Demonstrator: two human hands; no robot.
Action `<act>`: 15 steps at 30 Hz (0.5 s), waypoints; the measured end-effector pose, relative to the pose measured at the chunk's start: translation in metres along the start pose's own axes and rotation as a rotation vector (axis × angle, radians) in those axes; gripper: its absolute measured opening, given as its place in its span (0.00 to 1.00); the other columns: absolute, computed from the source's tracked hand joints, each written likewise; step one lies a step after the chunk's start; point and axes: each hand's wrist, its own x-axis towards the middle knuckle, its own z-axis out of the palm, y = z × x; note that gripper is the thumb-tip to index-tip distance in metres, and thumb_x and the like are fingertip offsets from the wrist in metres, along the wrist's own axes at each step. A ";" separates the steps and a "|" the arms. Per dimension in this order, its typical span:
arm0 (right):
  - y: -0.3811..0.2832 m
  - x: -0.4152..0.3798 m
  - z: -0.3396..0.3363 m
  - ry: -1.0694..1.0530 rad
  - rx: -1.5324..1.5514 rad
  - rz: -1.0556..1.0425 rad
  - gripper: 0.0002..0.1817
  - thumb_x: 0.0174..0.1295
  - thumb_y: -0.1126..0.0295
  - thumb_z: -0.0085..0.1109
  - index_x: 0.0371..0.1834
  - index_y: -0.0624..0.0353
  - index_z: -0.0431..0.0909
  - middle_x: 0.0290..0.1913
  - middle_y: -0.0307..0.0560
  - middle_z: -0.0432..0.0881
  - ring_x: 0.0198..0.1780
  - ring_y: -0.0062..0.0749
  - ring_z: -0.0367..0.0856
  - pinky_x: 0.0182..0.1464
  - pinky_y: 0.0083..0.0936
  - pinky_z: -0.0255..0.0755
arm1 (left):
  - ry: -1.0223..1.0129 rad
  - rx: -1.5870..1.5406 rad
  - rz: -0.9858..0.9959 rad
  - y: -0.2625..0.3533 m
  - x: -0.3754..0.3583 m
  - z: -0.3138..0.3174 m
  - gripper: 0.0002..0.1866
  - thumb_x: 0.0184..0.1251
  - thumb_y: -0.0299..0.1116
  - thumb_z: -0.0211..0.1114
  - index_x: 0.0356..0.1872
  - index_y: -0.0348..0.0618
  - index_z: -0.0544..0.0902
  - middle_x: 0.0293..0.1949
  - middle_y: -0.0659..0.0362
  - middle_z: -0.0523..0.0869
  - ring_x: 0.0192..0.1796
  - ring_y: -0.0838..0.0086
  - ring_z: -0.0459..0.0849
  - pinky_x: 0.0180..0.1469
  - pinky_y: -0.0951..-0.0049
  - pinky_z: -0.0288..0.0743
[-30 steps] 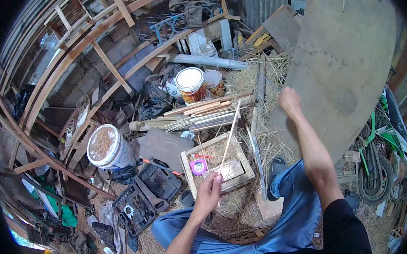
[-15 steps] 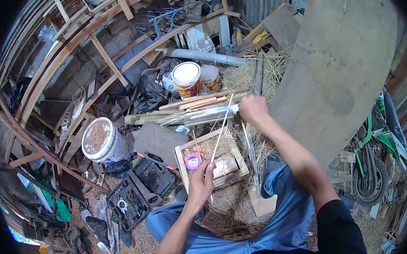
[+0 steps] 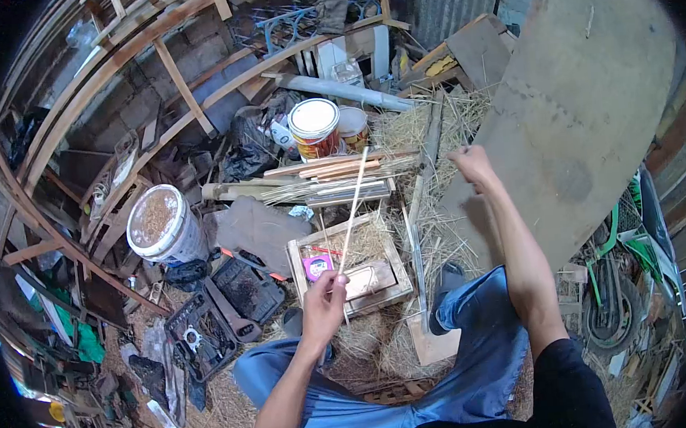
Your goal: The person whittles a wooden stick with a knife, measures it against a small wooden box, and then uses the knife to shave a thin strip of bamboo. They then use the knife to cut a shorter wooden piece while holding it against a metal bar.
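Observation:
A thin pale wooden or bamboo stick (image 3: 354,207) stands slanted in my left hand (image 3: 323,307), its long upper end pointing away from me. The fingers of that hand are closed round its lower part, above a wooden crate (image 3: 293,257). Straw, a pink tape measure (image 3: 317,267), a red pen-like item (image 3: 326,252) and a wooden block (image 3: 371,279) are in the crate. My right hand (image 3: 473,167) is raised to the right, apart from the stick, near a large leaning board (image 3: 566,111). Its fingers are curled closed; whatever they hold, if anything, is hidden.
Cut wood strips (image 3: 340,166) lie beyond the crate. A white bucket of shavings (image 3: 155,219) and an open black tool case (image 3: 200,331) are on the left. Paint pails (image 3: 314,120) stand behind. A bicycle wheel (image 3: 613,318) is at the right, and straw covers the ground.
My right hand has moved to the right, away from the stick. My left hand still grips the stick, which now stands a little more upright. The view has shifted slightly.

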 end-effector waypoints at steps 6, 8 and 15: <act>-0.097 -0.088 0.030 -0.529 0.531 -0.025 0.23 0.59 0.52 0.61 0.42 0.63 0.77 0.19 0.31 0.70 0.16 0.17 0.62 0.18 0.17 0.55 | -0.001 -0.022 0.117 0.005 0.002 0.016 0.09 0.69 0.31 0.56 0.36 0.34 0.78 0.26 0.60 0.81 0.29 0.82 0.76 0.32 0.78 0.71; -0.105 -0.104 0.036 -0.571 0.565 -0.117 0.17 0.61 0.55 0.60 0.38 0.61 0.78 0.19 0.29 0.68 0.17 0.13 0.60 0.19 0.16 0.53 | -0.018 -0.043 0.090 0.006 0.001 0.019 0.09 0.69 0.30 0.56 0.37 0.34 0.78 0.24 0.62 0.80 0.28 0.84 0.75 0.30 0.80 0.69; -0.105 -0.114 0.037 -0.573 0.409 -0.267 0.17 0.56 0.53 0.64 0.26 0.58 0.78 0.19 0.29 0.68 0.20 0.13 0.61 0.21 0.18 0.53 | -0.270 -0.403 -0.041 0.019 -0.011 0.023 0.12 0.73 0.35 0.51 0.47 0.37 0.73 0.23 0.63 0.72 0.17 0.86 0.65 0.17 0.80 0.71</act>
